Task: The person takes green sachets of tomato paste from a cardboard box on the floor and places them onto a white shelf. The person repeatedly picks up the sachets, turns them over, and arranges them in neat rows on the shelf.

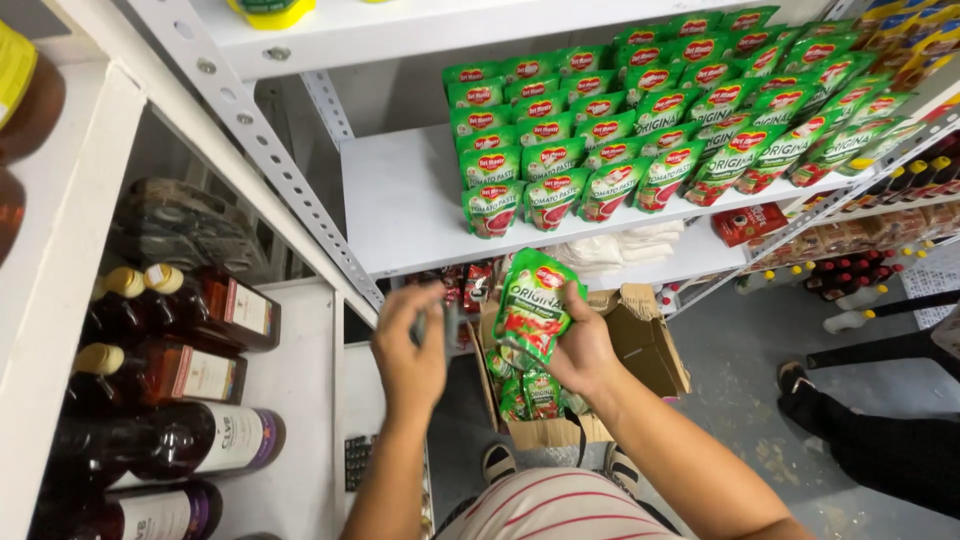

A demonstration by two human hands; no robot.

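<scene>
- Right hand point(583, 350): grip clamped on a green sauce pouch point(532, 303), fingers wrapped round its right edge, thumb on the front. I see the pouch upright, slightly tilted, red tomato art facing me.
- Pouch sits in the air below the white shelf point(400, 215), directly above the open cardboard box point(650, 350).
- Left hand point(410, 350): raised just left of the pouch, fingers curled round something small and dark. It's blurred, so I can't tell what it is or whether the grip is truly clamped. Not touching the pouch.
- Box is on the floor between my feet and the shelving, flaps open. More green pouches point(530, 392) of the same kind inside, piled loosely.
- Shelf above: rows of matching green pouches point(650, 120) standing upright, packed on the right and rear. Front row of smaller tomato paste pouches point(520, 195). Left part of the shelf board is bare.
- Lower shelf behind the held pouch: white folded packs point(610, 248), red packets point(750, 222) to the right.
- Left bay: dark glass bottles point(170, 370) lying on their sides, yellow caps, labels outward.
- Far right shelving: small dark bottles with yellow and red caps point(900, 180).
- Right edge: another person's leg in dark trousers and a sandalled foot point(800, 385) on the grey floor, well apart from my hands.
- My own sandalled feet point(500, 462) show beside the box.
</scene>
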